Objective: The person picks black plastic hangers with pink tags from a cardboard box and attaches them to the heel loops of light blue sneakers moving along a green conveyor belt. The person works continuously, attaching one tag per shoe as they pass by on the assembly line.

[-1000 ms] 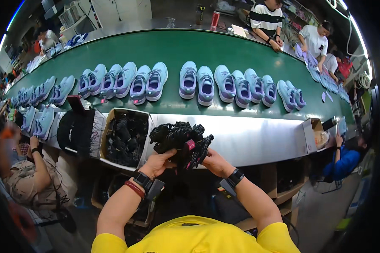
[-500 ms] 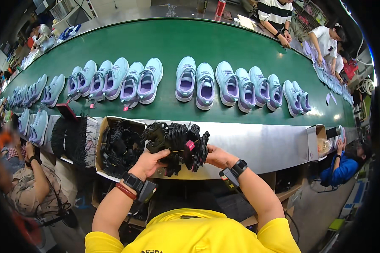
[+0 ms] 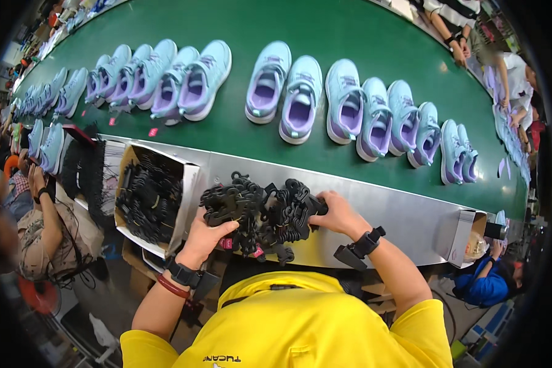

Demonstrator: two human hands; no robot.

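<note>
Two bundles of black plastic hooks with curled ends hang just over the steel ledge in front of me. My left hand (image 3: 203, 237) is closed round the side of the left bundle (image 3: 232, 207), its thumb toward me. On the other side, my right hand (image 3: 340, 213) grips the right bundle (image 3: 293, 207) between thumb and fingers. Small pink tags show at the lower edges of the bundles. To the left, an open cardboard box (image 3: 189, 195) holds many more black hooks (image 3: 148, 199). The undersides of both bundles are hidden.
Light blue sneakers with purple linings (image 3: 303, 101) stand in a long row on the green conveyor belt (image 3: 251, 24). A steel ledge (image 3: 386, 211) runs along its near side. A small carton (image 3: 463, 236) stands at the right. Co-workers sit or stand at left and right.
My hands have drawn the bundles nearer to me, and the two clumps now sit a little apart. The view has tilted down, so the shoes appear higher and larger.
</note>
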